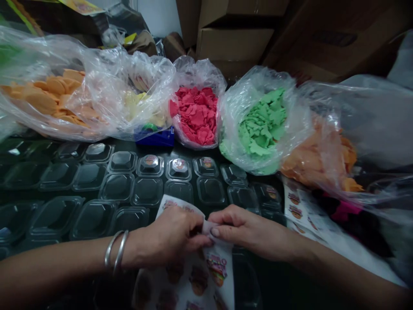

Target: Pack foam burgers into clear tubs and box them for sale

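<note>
A white sticker sheet (190,275) printed with small burger-like pictures hangs between my hands at the lower centre. My left hand (176,230), with two silver bangles at the wrist, is closed on the sheet's upper part. From the right, my right hand (237,226) pinches the same sheet, thumb on top, its fingertips close to the left ones. Beyond the sheet stand rows of clear plastic containers (146,191). Several of their lids carry the same kind of sticker, such as the lid (179,165) straight ahead.
Behind the containers are open plastic bags with orange pieces (54,92), red pieces (196,114) and green pieces (263,122). A blue box (155,137) sits between bags. More sticker sheets (298,211) lie at right. Cardboard boxes (235,45) stand at the back.
</note>
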The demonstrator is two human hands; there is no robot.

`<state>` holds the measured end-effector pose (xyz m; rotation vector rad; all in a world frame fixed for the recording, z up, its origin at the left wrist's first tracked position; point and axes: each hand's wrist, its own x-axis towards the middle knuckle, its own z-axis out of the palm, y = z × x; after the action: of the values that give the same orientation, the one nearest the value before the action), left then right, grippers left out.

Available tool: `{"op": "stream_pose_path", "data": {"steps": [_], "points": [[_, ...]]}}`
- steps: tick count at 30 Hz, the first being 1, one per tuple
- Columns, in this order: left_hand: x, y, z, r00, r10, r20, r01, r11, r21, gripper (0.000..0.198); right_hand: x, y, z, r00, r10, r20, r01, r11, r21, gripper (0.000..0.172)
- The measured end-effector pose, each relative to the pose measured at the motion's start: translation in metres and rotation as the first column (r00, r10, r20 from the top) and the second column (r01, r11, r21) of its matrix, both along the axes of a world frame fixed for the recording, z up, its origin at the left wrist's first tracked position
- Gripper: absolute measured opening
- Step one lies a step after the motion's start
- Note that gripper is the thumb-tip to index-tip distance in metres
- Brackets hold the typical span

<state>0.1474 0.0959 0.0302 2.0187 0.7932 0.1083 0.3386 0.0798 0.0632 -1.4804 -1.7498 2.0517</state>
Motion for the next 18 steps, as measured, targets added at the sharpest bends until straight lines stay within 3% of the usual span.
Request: {"op": "stream_pose_path", "data": {"steps": [6,10,12,14,16,17,18], "points": [[-0.008,0.005,0.004,1.0,0.012,0.002,-0.011,0.957,-0.29,0.025,-0.001,0.004,-0.009,0.999,0.002,0.047,-0.004,0.999,0.037,0.025],[-0.019,0.016,0.003,0.998,0.068,0.016,-0.057,0.93,-0.363,0.02,0.008,0.008,-0.016,0.998,0.019,0.053,-0.021,0.999,0.041,0.025],[-0.03,0.024,0.004,0.992,0.124,-0.009,-0.119,0.922,-0.369,0.02,0.016,0.011,-0.014,0.987,0.026,0.157,-0.043,0.993,0.108,0.026],[-0.043,0.032,0.008,0.976,0.212,-0.054,-0.219,0.935,-0.278,0.021,0.019,0.015,-0.007,0.938,-0.097,0.331,-0.035,0.928,0.371,0.022],[-0.055,0.039,0.012,0.947,0.315,-0.069,-0.32,0.945,-0.075,0.022,0.009,0.022,0.002,0.876,-0.297,0.379,-0.037,0.744,0.668,0.021],[-0.059,0.041,0.014,0.933,0.355,-0.064,-0.352,0.934,0.052,0.022,0.0,0.027,0.006,0.88,-0.326,0.345,-0.031,0.686,0.727,0.021],[-0.062,0.042,0.016,0.922,0.382,-0.061,-0.365,0.912,0.184,0.023,-0.013,0.031,0.01,0.911,-0.289,0.294,-0.011,0.696,0.718,0.023]]}}
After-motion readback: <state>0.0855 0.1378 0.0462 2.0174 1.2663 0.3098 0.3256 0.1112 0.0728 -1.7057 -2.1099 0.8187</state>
